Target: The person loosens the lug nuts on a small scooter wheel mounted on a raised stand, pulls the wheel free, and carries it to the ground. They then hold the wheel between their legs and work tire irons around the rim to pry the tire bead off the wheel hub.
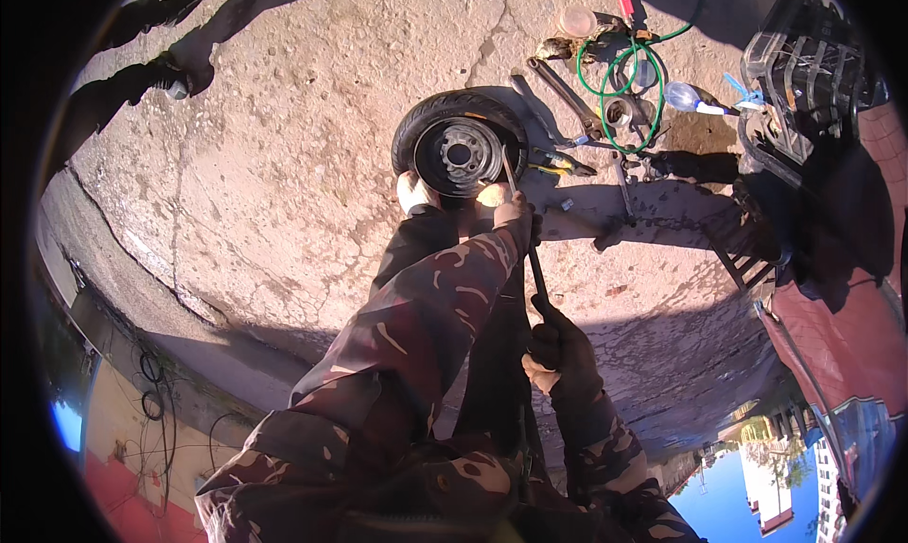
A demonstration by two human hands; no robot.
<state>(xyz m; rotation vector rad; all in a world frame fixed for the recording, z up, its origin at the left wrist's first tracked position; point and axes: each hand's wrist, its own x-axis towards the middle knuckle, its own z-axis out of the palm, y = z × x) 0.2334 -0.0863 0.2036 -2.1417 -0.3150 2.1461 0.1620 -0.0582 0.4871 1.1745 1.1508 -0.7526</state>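
On the ground ahead lies a small black tyre [409, 131] on a dark steel wheel rim [463, 155]. A long metal tyre lever [538, 271] slants up to the tyre's right side, its far tip at the rim's edge. Higher on the lever, my left hand [515, 214] is closed around it. My right hand [560, 352], in shade, grips its near end. Against the tyre's near left edge rests a pale rounded shape [416, 193] below dark cloth; whether it is a shoe or a hand I cannot tell. My camouflage sleeves hide part of the ground.
Right of the tyre lie yellow-black pliers [565, 163], a large wrench [566, 91], a thin spanner [624, 191] and a looped green hose [605, 94]. Farther right are a clear plastic bottle [681, 96] and a black crate [804, 79]. Shadows fall at the upper left.
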